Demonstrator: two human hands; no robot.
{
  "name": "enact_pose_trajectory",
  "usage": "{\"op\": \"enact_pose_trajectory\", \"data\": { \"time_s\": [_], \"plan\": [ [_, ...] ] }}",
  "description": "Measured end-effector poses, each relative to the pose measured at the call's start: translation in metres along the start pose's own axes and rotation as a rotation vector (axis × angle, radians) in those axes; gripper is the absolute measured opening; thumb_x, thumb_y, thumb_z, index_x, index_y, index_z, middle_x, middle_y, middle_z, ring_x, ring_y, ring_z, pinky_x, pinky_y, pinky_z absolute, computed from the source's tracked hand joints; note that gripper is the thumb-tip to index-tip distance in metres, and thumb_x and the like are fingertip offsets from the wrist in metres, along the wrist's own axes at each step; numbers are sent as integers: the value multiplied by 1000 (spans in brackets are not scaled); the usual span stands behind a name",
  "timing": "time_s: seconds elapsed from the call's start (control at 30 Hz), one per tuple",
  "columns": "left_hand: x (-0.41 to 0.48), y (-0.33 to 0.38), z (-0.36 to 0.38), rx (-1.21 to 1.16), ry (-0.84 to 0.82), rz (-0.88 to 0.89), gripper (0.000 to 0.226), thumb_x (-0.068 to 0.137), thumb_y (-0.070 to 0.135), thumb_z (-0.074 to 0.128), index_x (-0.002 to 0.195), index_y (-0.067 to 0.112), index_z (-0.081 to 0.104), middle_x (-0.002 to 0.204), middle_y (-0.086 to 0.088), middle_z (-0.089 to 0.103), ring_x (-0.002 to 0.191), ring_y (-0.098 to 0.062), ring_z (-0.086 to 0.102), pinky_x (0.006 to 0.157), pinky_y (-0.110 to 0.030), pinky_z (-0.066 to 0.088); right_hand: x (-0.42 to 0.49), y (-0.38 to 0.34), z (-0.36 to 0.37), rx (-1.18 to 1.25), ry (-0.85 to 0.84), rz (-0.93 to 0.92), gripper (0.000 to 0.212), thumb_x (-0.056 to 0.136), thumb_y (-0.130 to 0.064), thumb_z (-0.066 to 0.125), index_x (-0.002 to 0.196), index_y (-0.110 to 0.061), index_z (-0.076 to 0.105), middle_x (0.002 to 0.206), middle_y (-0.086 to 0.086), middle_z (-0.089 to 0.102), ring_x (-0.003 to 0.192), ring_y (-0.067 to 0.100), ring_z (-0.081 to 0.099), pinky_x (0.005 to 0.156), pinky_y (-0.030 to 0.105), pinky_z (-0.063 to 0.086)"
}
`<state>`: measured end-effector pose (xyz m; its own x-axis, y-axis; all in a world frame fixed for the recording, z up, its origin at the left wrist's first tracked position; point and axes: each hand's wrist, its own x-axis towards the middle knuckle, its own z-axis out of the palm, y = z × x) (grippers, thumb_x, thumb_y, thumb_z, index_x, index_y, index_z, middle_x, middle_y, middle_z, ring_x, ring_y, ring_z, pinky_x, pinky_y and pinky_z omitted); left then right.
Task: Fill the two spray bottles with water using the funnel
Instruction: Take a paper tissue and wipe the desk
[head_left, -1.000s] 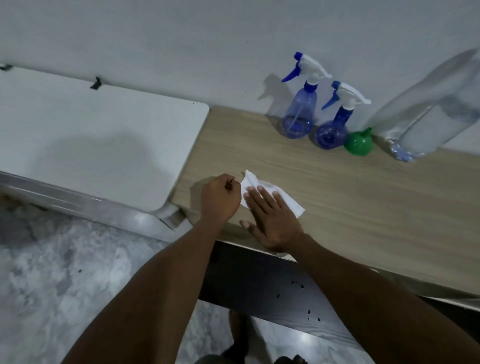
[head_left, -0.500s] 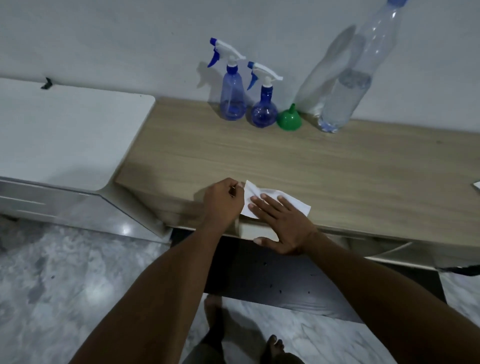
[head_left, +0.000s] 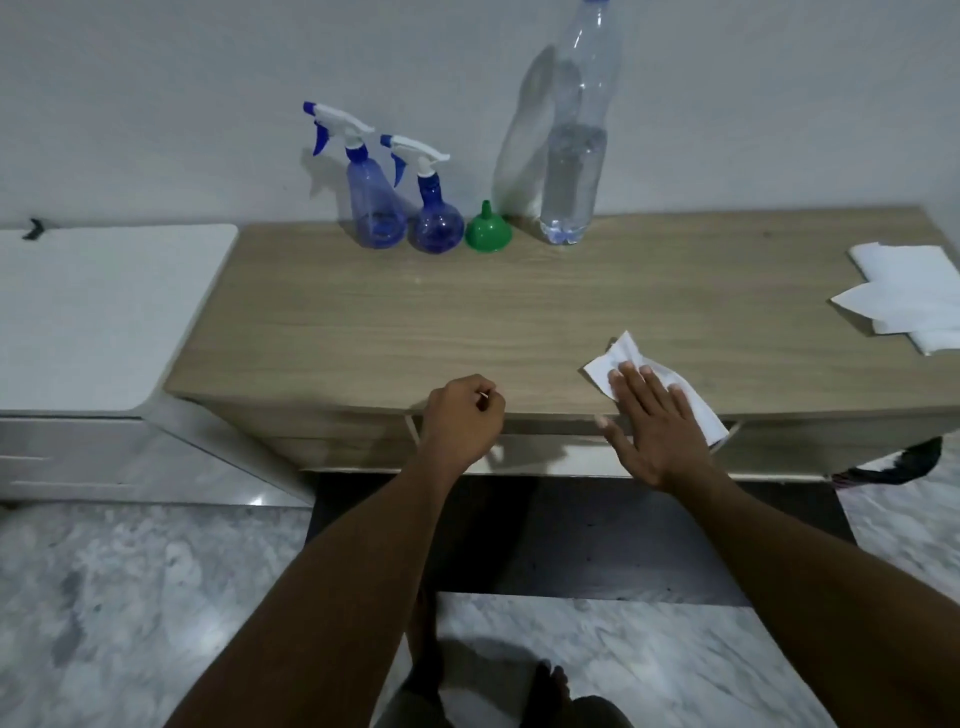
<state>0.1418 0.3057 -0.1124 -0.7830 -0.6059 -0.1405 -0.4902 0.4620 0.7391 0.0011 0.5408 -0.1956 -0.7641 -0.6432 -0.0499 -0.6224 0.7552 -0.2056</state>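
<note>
Two blue spray bottles stand at the back of the wooden table (head_left: 363, 322) against the wall, a taller one (head_left: 371, 205) on the left and a round one (head_left: 438, 218) beside it, both with white trigger heads on. A green funnel (head_left: 487, 232) sits upside down to their right. A tall clear water bottle (head_left: 574, 156) follows, partly filled. My left hand (head_left: 462, 421) is a loose fist at the table's front edge. My right hand (head_left: 657, 415) lies flat with fingers spread on a white tissue (head_left: 621, 356) near the front edge.
A pile of white tissues (head_left: 904, 296) lies at the table's right edge. A white cabinet top (head_left: 98, 312) adjoins the table on the left. Below are a dark mat (head_left: 571, 535), marble floor and my feet.
My right hand has slid the tissue to the right along the front edge, away from my left hand. The left fist stays near the edge. The view has pulled back and shifted right.
</note>
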Motion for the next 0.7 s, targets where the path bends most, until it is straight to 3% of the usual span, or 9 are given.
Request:
{"op": "enact_pose_trajectory", "data": {
  "time_s": [0.17,0.37,0.5,0.7],
  "plan": [
    [1,-8,-13,24,-20,1,17,94,33,58,90,27,73,75,12,68,75,-7,64,72,-23,46,4,-40,4,111,96,382,79,99,-61,13,159,-10,11,167,9,3,154,27,-3,122,47,-2],
    [20,-34,-42,13,-29,13,15,92,34,60,91,27,73,74,10,69,76,-12,66,72,-24,48,30,-119,4,371,106,763,89,99,-60,21,154,7,0,164,23,-8,152,33,-13,123,52,-4],
    [35,-65,-78,11,-44,26,17,94,34,59,91,26,73,76,8,71,74,-11,67,72,-25,53,50,-190,12,457,102,819,89,99,-57,24,153,7,-5,163,22,-14,151,31,-18,122,50,-6],
    [63,-121,-146,35,1,44,18,95,26,58,80,27,67,67,12,64,66,-4,61,61,-16,38,82,-295,31,465,102,855,90,97,-52,31,153,8,-6,163,23,-14,151,32,-19,122,51,-4]
  ]
}}
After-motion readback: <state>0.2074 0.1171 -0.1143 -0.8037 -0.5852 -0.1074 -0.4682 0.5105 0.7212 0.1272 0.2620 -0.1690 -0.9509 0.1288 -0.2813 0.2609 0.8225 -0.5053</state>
